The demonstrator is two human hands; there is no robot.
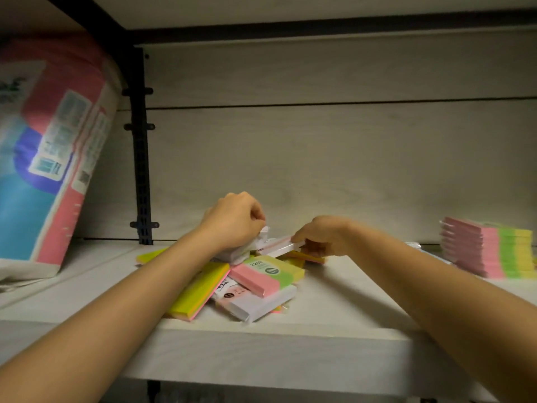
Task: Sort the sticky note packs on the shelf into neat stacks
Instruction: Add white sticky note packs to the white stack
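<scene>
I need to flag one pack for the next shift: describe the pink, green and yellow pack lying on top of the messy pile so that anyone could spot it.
Start at the white shelf and find the loose pile in its middle, just in front of both hands. The tricolour pack lies on top at the pile's near right side, tilted. Unlike the yellow packs beside it, it shows pink, green and yellow stripes and a printed label.

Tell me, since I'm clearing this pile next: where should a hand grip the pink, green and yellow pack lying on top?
Probably by its two long edges, coming from above. The pink-green-yellow pack lies flat on top of the pile, tilted, with its upper face and long sides exposed, so nothing blocks a pinch across its width.
</scene>
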